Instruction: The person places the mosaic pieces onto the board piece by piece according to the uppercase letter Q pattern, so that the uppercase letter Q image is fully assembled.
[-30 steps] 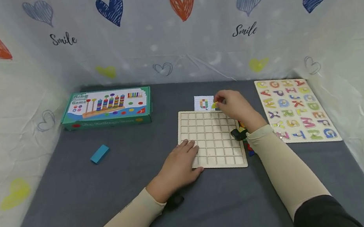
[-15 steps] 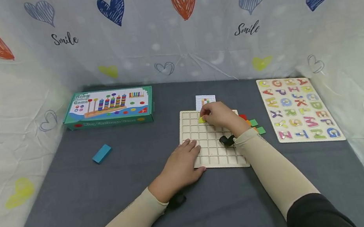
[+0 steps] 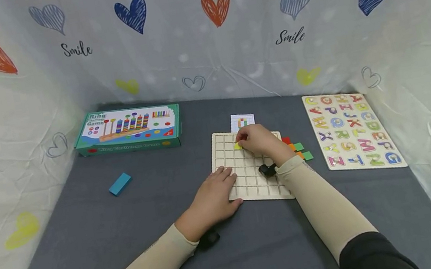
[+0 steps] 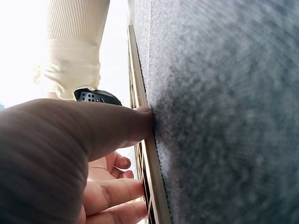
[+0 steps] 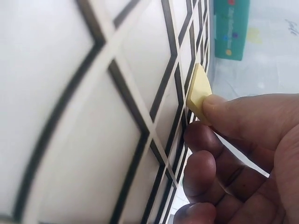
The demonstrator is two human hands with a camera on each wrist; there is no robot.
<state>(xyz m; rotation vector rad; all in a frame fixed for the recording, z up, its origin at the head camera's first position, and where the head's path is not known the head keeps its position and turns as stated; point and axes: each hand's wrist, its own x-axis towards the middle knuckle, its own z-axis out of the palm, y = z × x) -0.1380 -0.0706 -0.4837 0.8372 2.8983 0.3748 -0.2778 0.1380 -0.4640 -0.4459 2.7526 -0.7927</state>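
Observation:
A square wooden board (image 3: 255, 192) with a grid of grooves lies on the dark grey cloth. My left hand (image 3: 211, 196) rests on its lower left side, fingers laid over the grid; the left wrist view has the thumb (image 4: 135, 123) against the board's edge. Near the top of the grid, my right hand (image 3: 261, 141) pinches a small yellow tile (image 5: 200, 88) between thumb and fingers. The tile is tilted at the grid surface in the right wrist view. A white card (image 3: 242, 118) with a coloured tile pattern lies behind the board, partly hidden by the right hand.
Red (image 3: 286, 140), orange and green tiles (image 3: 307, 155) lie right of the board, partly hidden by the right wrist. Farther right is an alphabet board (image 3: 346, 132). A green game box (image 3: 127, 129) and a blue block (image 3: 120, 184) are on the left.
My right hand has moved left from the card's right side to the upper grid, carrying the yellow tile down to the board. The left hand has stayed in place.

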